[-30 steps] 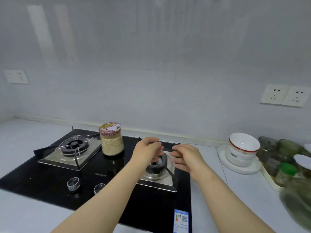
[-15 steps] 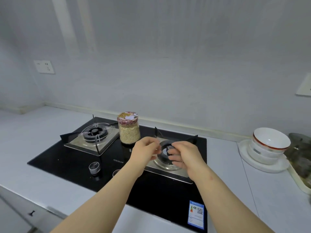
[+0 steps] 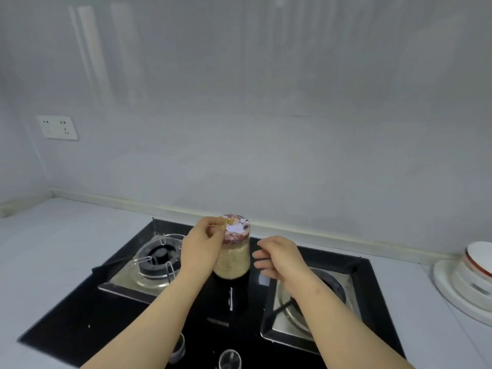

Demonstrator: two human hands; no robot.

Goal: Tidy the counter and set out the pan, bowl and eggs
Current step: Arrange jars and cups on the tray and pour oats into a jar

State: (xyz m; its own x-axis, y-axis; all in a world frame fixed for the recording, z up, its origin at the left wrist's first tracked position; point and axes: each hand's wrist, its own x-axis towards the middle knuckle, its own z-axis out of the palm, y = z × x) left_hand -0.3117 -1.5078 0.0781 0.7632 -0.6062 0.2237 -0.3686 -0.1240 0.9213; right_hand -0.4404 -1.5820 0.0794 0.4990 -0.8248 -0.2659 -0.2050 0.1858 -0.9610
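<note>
Two hands at the jar (image 3: 234,251) on the hob (image 3: 106,310).
Left hand (image 3: 202,249) grips its lid at nine o'clock; right hand (image 3: 279,255), half open, holds nothing.

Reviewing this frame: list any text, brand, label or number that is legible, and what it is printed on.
No text can be read.
Hob: small pale brand mark on the front glass, too blurred.
Jar: patterned lid under the left hand, picture only, no legible words.
Wall socket: no markings legible.
Bowls: red rim, no text.
</note>
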